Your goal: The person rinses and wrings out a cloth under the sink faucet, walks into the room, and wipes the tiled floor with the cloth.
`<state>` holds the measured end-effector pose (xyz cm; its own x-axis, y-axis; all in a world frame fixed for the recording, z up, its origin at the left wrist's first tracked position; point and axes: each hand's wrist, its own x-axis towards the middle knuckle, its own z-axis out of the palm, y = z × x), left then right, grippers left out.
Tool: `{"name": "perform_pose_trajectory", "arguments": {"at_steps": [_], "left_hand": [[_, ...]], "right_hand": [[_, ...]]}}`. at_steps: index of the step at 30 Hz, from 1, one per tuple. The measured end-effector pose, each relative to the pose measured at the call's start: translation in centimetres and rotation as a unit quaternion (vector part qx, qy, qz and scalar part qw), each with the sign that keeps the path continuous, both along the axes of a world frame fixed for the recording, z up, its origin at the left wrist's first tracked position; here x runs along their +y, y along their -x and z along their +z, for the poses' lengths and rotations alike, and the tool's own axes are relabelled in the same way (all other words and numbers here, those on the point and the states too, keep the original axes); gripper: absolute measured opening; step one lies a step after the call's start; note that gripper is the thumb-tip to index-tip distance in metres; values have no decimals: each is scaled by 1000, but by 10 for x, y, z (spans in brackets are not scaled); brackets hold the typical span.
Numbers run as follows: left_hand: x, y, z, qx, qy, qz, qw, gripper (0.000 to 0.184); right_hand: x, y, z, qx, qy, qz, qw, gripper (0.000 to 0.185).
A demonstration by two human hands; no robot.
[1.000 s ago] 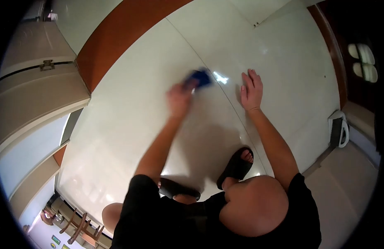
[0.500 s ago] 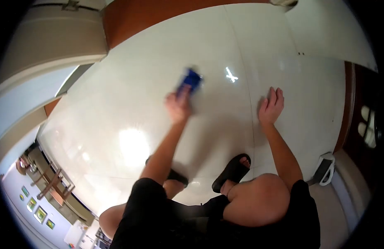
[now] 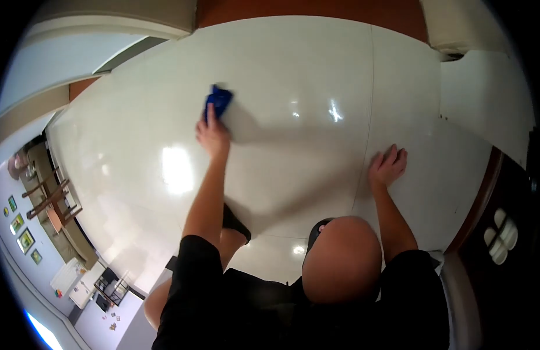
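A crumpled dark blue cloth [image 3: 218, 100] lies against the glossy white tiled floor [image 3: 293, 64], ahead of me and left of centre. My left hand [image 3: 213, 135] is on its near end, the index finger stretched along it and the other fingers curled, partly hidden. Off to the right, my right hand [image 3: 389, 168] rests on the tiles beside a grout line, holding nothing, its fingers slightly apart. Between my arms are my bent knee [image 3: 343, 256] and a black slipper [image 3: 236, 224] on my left foot.
Brown-red trim [image 3: 310, 13] borders the far floor edge. Door frames stand at left, with a wooden chair [image 3: 48, 198] farther off. A white panel [image 3: 485, 99] is at far right, above a dark doorway area with pale slippers [image 3: 500, 236].
My left hand has swept the blue cloth leftward and slightly forward over the floor. My right hand remains on the tiles. The camera view has shifted and my body leans further forward.
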<state>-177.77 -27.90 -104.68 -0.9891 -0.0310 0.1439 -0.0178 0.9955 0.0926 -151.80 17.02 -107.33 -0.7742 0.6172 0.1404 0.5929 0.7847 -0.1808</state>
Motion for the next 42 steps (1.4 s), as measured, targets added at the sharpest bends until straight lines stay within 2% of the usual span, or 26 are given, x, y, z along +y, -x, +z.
{"name": "perform_pose_trajectory", "arguments": {"at_steps": [2,4,6,8,10,13,18,21,26,32,35,37,40,42], "left_hand": [[-30,-2,-3,4,29,57,998,66],[-15,-25,-2,-19,-8,57,998,64],[15,-66,-16,20,-47,9,999,65],[64,-115,-6,-21,-81,0,997,62],[95,-169,-9,-92,-129,-67,985,60],[137,-226,13,-115,-166,-154,967,60],[133,-228,25,-107,-200,-175,958,61],[95,-196,23,-74,-170,-113,976,61],[19,-138,49,-21,-136,26,990,66],[-78,-107,107,-48,-73,38,995,63],[-135,-112,144,-148,-68,58,985,58],[-180,-121,174,-300,-27,34,953,55],[-224,-133,220,-456,39,3,889,51],[-245,-146,237,-448,49,23,893,52]], "right_hand": [[0,-1,-3,-2,-9,2,1000,58],[0,-1,-9,0,-12,8,1000,60],[1,-5,-7,-3,-22,8,1000,60],[-1,-2,-6,-3,-34,5,999,58],[-1,-1,-4,-8,-33,8,999,58],[1,-3,-6,-13,-39,9,999,58],[5,-4,-12,-10,-40,7,999,57],[1,-6,-14,-13,-60,11,998,55],[-1,-3,-8,-43,-44,4,998,56],[1,-3,-7,-61,-34,-4,998,55],[0,-4,-8,-83,-81,-7,993,57],[3,-5,-9,-67,-101,8,993,56],[6,-4,-15,-45,-125,26,991,56],[4,-5,-13,-46,-120,20,992,55]]}}
